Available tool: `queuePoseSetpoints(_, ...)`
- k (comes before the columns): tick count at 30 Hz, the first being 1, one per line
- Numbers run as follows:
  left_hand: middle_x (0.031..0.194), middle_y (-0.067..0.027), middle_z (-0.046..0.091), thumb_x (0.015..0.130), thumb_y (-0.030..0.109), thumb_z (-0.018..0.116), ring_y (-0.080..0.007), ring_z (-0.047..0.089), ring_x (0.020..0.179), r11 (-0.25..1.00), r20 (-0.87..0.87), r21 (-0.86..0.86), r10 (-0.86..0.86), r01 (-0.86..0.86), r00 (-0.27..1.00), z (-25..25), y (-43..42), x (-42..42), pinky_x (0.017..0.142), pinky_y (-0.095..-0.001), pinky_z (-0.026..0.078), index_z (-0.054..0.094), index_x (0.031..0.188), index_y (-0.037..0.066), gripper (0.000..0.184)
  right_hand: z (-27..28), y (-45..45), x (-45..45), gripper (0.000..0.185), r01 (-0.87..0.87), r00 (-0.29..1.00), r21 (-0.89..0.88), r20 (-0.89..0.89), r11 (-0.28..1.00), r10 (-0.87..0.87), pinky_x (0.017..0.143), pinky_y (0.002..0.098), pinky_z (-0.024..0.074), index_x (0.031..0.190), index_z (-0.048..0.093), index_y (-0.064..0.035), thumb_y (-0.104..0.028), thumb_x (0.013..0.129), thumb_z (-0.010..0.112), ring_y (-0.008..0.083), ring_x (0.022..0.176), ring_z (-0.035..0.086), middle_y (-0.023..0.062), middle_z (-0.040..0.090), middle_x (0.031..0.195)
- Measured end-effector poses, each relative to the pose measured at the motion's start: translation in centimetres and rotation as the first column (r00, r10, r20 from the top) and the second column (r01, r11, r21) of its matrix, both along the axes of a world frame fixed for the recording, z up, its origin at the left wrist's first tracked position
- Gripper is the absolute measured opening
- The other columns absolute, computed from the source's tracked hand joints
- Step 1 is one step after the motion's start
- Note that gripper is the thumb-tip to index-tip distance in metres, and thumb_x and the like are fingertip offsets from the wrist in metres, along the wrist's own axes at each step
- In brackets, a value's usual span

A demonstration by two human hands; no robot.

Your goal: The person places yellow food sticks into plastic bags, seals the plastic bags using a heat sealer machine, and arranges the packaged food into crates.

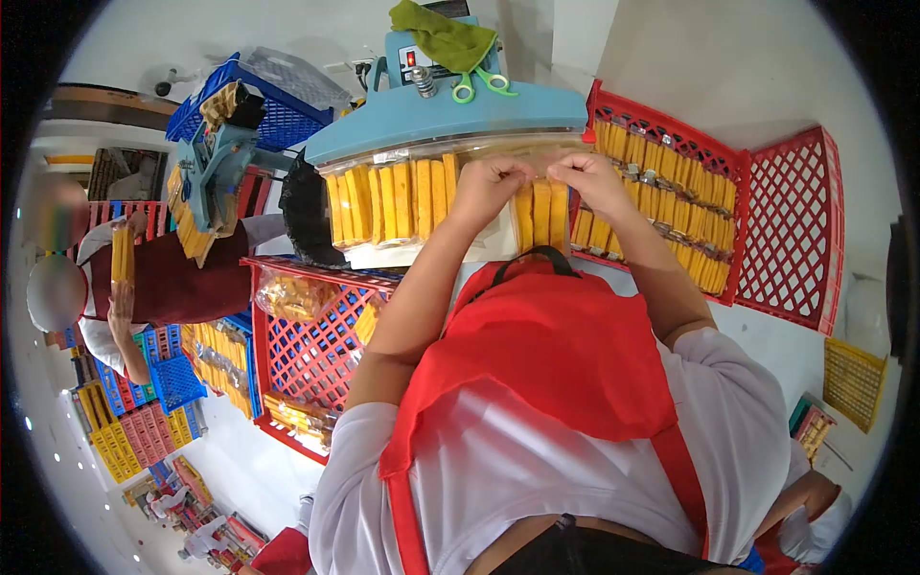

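My left hand [489, 191] and my right hand [591, 182] are side by side, fingertips pinched on the upper edge of a clear plastic bag holding yellow sticks [542, 216]. Left of my left hand, more bagged yellow sticks [391, 203] stand upright in a row. Directly behind them is the long blue bar of a sealing machine [446, 120], close to the bag's edge. Scissors with green handles [482, 84] and a green cloth [444, 36] rest on the machine. The exact fold of plastic between my fingers is too small to see.
To the right, a red crate [743, 216] holds rows of packed yellow sticks. A red crate [311, 335] with several bags stands at lower left, beside a black bag-lined bin [305, 206]. Further left, a co-worker in a dark red apron [192, 273] holds a pack near another sealer [216, 168].
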State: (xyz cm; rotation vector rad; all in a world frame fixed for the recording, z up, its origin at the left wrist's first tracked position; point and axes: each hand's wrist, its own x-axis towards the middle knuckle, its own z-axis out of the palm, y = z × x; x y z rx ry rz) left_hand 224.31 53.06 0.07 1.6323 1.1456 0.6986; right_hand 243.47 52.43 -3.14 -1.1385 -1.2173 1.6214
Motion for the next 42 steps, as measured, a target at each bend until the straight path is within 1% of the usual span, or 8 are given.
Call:
queuePoseSetpoints(4,0.084,-0.0048,0.059,0.081,0.017,0.055,-0.0091,0.052,0.076,0.953,0.322,-0.271,0.221,-0.134,0.921,-3.8,-0.4,0.4,0.07,-0.0229,0.042,0.058,0.096,-0.001,0.024,-1.7,0.3,0.1,0.015,0.151,0.977,-0.258,-0.11,0.954,-0.184,0.06,0.0229,0.0414,0.081,0.059,-0.0027,-0.017,0.077,0.06,0.0092,0.066,0.053,0.0019,0.057,0.075)
queuePoseSetpoints(15,0.099,-0.0114,0.052,0.084,0.017,0.051,-0.0135,0.051,0.085,0.865,0.32,-0.42,0.425,-0.275,0.847,-7.5,1.1,3.4,0.072,-0.0244,0.042,0.04,0.116,-0.004,0.039,-6.8,5.1,-1.3,0.016,0.364,0.92,-0.413,0.02,0.835,-0.391,0.055,0.0263,0.0452,0.083,0.057,-0.0015,-0.016,0.078,0.059,0.0134,0.065,0.056,0.0054,0.058,0.077)
queuePoseSetpoints(21,0.089,-0.0115,0.055,0.08,0.016,0.056,-0.0153,0.051,0.081,0.845,-0.011,0.062,0.533,-0.531,0.846,-9.6,3.1,3.0,0.069,-0.0252,0.041,0.044,0.109,-0.007,0.039,-5.2,1.8,-4.1,0.026,0.317,0.925,-0.243,-0.131,0.917,-0.355,0.07,0.0242,0.0424,0.099,0.055,0.0013,-0.016,0.08,0.057,0.0132,0.078,0.054,0.0064,0.058,0.087)
queuePoseSetpoints(24,0.098,-0.0203,0.051,0.076,0.018,0.058,-0.0272,0.051,0.085,0.8,0.159,-0.143,0.599,-0.582,0.785,-9.7,3.2,3.2,0.076,-0.0336,0.04,0.048,0.106,-0.005,0.039,-5.8,1.1,-5.4,0.029,0.415,0.897,-0.064,-0.135,0.908,-0.42,0.074,0.0245,0.041,0.105,0.05,0.0018,-0.015,0.081,0.054,0.0113,0.084,0.052,0.0056,0.056,0.092)
queuePoseSetpoints(28,0.1,-0.023,0.05,0.074,0.016,0.059,-0.033,0.049,0.092,0.81,0.076,-0.008,0.585,-0.586,0.808,-7.4,1.6,1.8,0.081,-0.0345,0.039,0.048,0.105,-0.005,0.039,-6.0,1.4,-6.0,0.033,0.4,0.91,-0.081,-0.079,0.913,-0.406,0.075,0.0245,0.0406,0.108,0.049,0.0027,-0.015,0.081,0.055,0.0123,0.085,0.052,0.0064,0.056,0.096)
queuePoseSetpoints(30,0.108,-0.0183,0.049,0.074,0.02,0.061,-0.0311,0.045,0.101,0.813,-0.103,0.498,0.402,-0.303,0.91,-4.3,-1.3,0.3,0.084,-0.0373,0.036,0.046,0.113,0.003,0.045,-5.9,1.5,-6.5,0.038,0.429,0.903,-0.025,-0.024,0.903,-0.429,0.077,0.0241,0.0399,0.112,0.046,0.0048,-0.015,0.081,0.054,0.013,0.087,0.051,0.008,0.055,0.101)
queuePoseSetpoints(36,0.126,-0.0084,0.038,0.069,0.03,0.063,-0.0339,0.029,0.118,0.897,-0.673,0.418,0.198,0.145,0.713,-0.7,-6.7,-5.3,0.093,-0.0558,0.019,0.047,0.116,0.024,0.05,-5.7,1.7,-9.8,0.045,0.478,0.877,-0.063,-0.033,0.876,-0.48,0.081,0.0244,0.0385,0.115,0.041,0.0087,-0.017,0.081,0.055,0.0127,0.091,0.05,0.0105,0.054,0.103)
queuePoseSetpoints(42,0.13,-0.0076,0.034,0.07,0.032,0.061,-0.033,0.029,0.12,0.869,-0.636,0.451,0.151,0.205,0.757,-3.8,-6.4,-7.8,0.093,-0.0564,0.02,0.042,0.12,0.025,0.054,-7.6,2.3,-11.0,0.038,0.444,0.886,-0.044,-0.127,0.895,-0.446,0.079,0.0244,0.0404,0.112,0.045,0.0053,-0.016,0.083,0.053,0.0136,0.089,0.051,0.0091,0.055,0.102)
